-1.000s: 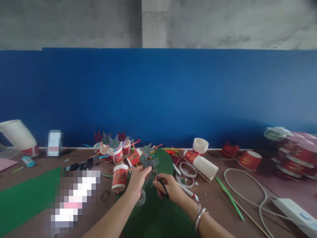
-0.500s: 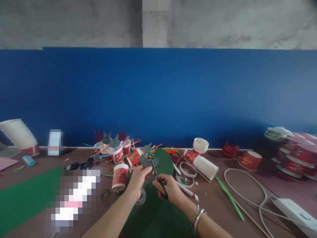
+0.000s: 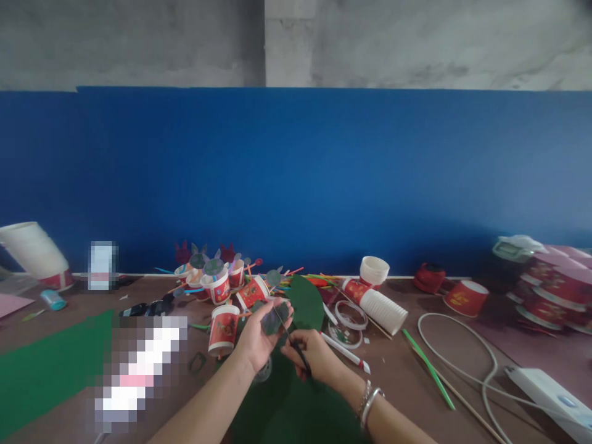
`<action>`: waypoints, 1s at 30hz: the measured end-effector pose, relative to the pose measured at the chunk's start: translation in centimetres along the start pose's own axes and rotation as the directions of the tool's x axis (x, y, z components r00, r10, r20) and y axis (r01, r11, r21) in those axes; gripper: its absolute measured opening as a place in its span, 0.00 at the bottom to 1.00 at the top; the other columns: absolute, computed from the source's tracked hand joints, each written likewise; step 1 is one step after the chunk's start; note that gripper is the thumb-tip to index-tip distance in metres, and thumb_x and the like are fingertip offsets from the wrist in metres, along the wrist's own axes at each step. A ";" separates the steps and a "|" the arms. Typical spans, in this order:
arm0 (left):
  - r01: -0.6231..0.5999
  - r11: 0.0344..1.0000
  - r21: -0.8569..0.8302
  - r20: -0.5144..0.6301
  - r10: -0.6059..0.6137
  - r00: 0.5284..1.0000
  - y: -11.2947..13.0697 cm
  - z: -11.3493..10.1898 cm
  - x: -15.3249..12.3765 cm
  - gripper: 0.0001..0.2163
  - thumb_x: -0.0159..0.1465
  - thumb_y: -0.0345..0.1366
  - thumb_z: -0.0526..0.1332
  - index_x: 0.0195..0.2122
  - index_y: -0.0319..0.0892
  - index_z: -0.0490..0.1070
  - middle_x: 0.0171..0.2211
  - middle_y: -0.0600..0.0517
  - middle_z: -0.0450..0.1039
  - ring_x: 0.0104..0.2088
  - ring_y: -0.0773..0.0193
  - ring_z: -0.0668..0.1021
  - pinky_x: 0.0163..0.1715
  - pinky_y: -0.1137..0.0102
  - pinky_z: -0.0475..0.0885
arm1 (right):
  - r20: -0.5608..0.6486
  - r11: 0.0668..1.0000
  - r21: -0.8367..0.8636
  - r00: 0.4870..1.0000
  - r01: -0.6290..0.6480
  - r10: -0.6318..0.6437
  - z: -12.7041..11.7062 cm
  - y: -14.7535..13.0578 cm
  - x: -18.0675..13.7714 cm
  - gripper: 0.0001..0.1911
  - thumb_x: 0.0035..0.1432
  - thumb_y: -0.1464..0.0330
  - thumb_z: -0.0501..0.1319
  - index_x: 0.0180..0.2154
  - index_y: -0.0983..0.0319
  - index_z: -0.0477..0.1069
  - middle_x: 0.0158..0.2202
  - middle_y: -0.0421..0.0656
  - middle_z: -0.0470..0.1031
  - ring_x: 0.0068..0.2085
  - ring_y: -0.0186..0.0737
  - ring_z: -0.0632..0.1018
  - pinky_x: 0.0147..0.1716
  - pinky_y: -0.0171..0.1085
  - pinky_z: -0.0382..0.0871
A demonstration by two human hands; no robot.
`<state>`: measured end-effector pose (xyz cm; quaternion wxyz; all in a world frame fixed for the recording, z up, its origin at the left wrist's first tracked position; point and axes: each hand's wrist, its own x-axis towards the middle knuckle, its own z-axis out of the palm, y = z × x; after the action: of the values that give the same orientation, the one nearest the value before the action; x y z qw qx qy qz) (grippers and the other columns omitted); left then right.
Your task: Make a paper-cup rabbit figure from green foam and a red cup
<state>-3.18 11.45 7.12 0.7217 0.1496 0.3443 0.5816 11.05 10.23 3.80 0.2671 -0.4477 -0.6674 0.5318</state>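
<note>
At far left, a tilted stack of paper cups [image 3: 34, 251] stood behind a bright green sheet [image 3: 55, 367] on the brown table [image 3: 178, 407]. Next came a cluster of red-and-white cups [image 3: 217, 291] topped with animal-shaped cutouts [image 3: 214, 267], one red cup [image 3: 224, 330] standing nearer the viewer. At centre, the left hand [image 3: 259, 336], palm up, held a dark piece [image 3: 274, 318] in loosely curled fingers, over a dark green sheet [image 3: 296, 413]. Just beside it, the right hand [image 3: 317, 356] gripped scissors [image 3: 301, 354], the blades reaching the dark piece; whether they were cutting could not be told. Farther right lay a sideways stack of cups [image 3: 382, 311], bright green strips [image 3: 430, 373] and a white box [image 3: 550, 394].
</note>
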 end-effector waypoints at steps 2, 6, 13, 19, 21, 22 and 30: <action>-0.005 1.000 -0.027 -0.026 0.004 1.000 0.0 -0.1 0.3 0.07 0.58 0.32 0.60 0.36 0.36 0.72 0.36 0.44 0.78 0.40 0.58 0.79 0.39 0.67 0.75 | 0.027 1.000 -0.020 1.000 -0.014 0.014 -0.2 -0.2 -0.1 0.13 0.50 0.59 0.59 0.25 0.61 0.64 0.13 0.34 0.65 0.14 0.31 0.67 0.13 0.27 0.57; -0.007 0.998 -0.058 -0.057 0.004 0.998 0.1 -0.3 0.8 0.06 0.59 0.29 0.57 0.35 0.36 0.72 0.35 0.45 0.78 0.38 0.60 0.80 0.36 0.69 0.76 | -0.107 0.998 0.017 0.992 0.067 -0.065 -0.7 -0.7 -0.1 0.10 0.51 0.62 0.59 0.27 0.62 0.66 0.16 0.35 0.67 0.18 0.31 0.69 0.18 0.28 0.59; 0.052 0.998 0.044 0.032 -0.053 0.998 -1.3 0.4 -0.3 0.10 0.60 0.31 0.56 0.41 0.40 0.72 0.45 0.47 0.75 0.46 0.60 0.77 0.41 0.70 0.73 | -0.423 0.937 0.250 0.898 0.242 -0.119 -0.7 -0.8 0.5 0.14 0.46 0.66 0.64 0.35 0.62 0.64 0.27 0.38 0.69 0.29 0.34 0.70 0.28 0.32 0.63; -0.039 0.972 0.231 0.102 0.015 0.995 -2.0 0.1 -0.3 0.12 0.56 0.34 0.61 0.42 0.41 0.72 0.48 0.45 0.74 0.51 0.56 0.73 0.51 0.64 0.67 | -0.435 0.914 0.371 0.900 0.167 0.012 -1.0 -0.9 0.6 0.14 0.43 0.68 0.61 0.35 0.61 0.63 0.23 0.36 0.66 0.24 0.32 0.66 0.22 0.30 0.56; -0.170 0.905 0.391 0.077 0.151 0.985 -1.9 -0.5 0.4 0.17 0.52 0.34 0.64 0.44 0.40 0.71 0.49 0.43 0.72 0.54 0.54 0.70 0.54 0.63 0.63 | -0.471 0.925 0.338 0.882 0.175 0.006 -1.5 -0.8 0.7 0.14 0.42 0.70 0.60 0.35 0.61 0.63 0.23 0.35 0.65 0.24 0.31 0.65 0.22 0.30 0.55; -0.234 0.845 0.481 0.073 0.227 0.971 -1.9 -0.8 0.7 0.19 0.50 0.33 0.65 0.45 0.40 0.70 0.51 0.42 0.70 0.56 0.53 0.67 0.55 0.62 0.60 | -0.486 0.931 0.315 0.874 0.185 -0.009 -1.8 -0.7 0.7 0.15 0.41 0.71 0.60 0.35 0.61 0.64 0.23 0.35 0.65 0.24 0.31 0.65 0.22 0.30 0.55; -0.561 0.230 0.795 0.420 0.459 0.783 -1.4 -1.0 0.3 0.04 0.54 0.36 0.61 0.26 0.42 0.71 0.29 0.50 0.73 0.36 0.58 0.74 0.41 0.66 0.66 | -0.399 0.941 0.196 0.899 0.276 -0.180 -2.4 -0.8 0.7 0.15 0.40 0.75 0.58 0.35 0.62 0.65 0.25 0.36 0.66 0.27 0.32 0.67 0.26 0.31 0.59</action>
<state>-2.77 11.20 5.41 0.3133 0.6384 0.4930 0.5013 12.48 11.92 5.18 0.5043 -0.4223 -0.5803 0.4802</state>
